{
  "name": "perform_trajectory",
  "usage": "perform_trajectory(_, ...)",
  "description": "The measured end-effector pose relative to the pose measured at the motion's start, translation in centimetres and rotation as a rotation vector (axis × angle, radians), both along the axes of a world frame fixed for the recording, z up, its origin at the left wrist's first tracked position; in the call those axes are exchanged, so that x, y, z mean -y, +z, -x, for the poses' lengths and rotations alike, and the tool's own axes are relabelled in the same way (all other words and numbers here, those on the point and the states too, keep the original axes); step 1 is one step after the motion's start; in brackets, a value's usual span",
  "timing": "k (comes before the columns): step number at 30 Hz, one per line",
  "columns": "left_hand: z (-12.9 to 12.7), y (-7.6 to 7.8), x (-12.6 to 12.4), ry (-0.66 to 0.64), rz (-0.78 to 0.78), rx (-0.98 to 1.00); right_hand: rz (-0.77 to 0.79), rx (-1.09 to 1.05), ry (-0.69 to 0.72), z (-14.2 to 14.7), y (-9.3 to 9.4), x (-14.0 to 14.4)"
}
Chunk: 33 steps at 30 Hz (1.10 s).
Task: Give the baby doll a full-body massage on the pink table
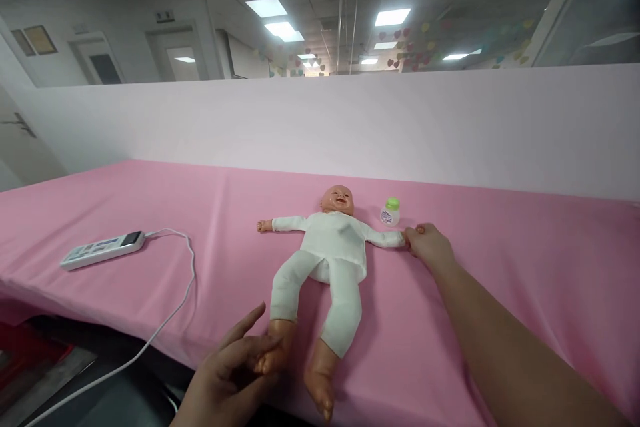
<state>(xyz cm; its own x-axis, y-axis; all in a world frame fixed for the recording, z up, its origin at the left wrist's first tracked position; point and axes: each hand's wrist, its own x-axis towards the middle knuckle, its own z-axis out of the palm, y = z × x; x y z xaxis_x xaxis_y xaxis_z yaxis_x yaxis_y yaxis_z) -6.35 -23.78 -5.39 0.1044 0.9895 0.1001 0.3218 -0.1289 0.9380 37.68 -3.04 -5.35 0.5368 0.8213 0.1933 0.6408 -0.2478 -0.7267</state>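
Across the middle of the frame, a pink table [525, 267] meets a pale wall. On it lies a baby doll [327, 260] in white; my left hand [235, 373] holds its foot, my right hand [429, 245] pinches its hand.

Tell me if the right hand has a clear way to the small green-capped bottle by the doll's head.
Probably yes. The right hand holds the doll's hand, and the bottle stands close by on the pink cloth, nothing between them; it would need to let go first.
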Motion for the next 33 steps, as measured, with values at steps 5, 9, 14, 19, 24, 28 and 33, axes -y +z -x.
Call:
perform_trajectory(5, 0.3, 0.4, 0.6, -0.002, -0.063, -0.122, 0.172, 0.031, 0.050, -1.5, -0.3, -0.2)
perform_trajectory(9, 1.1, 1.4, 0.3, -0.021, -0.145, -0.215, 0.237, 0.103, 0.004, -2.0, 0.5, 0.4)
perform_trajectory(14, 3.0, 2.9, -0.5, 0.088, -0.178, -0.228, 0.163, 0.175, 0.027, -0.8, 2.9, 2.0)
perform_trajectory(19, 4.4, 4.3, -1.1, 0.069, -0.217, -0.256, -0.013, 0.234, 0.281, 5.3, 5.9, 6.6)
perform_trajectory(24, 4.8, 4.9, -4.8, -0.005, -0.142, -0.270, -0.299, 0.271, 0.709, 12.1, 5.6, 14.5)
perform_trajectory(28, 3.3, 4.7, -11.5, 0.383, -0.022, -0.017, -0.493, 0.415, 0.800, 15.0, 1.6, 18.8)
perform_trajectory(33, 0.7, 5.5, -20.9, 0.518, 0.007, 0.172, -0.470, 0.660, 0.809, 15.8, -5.3, 20.2)
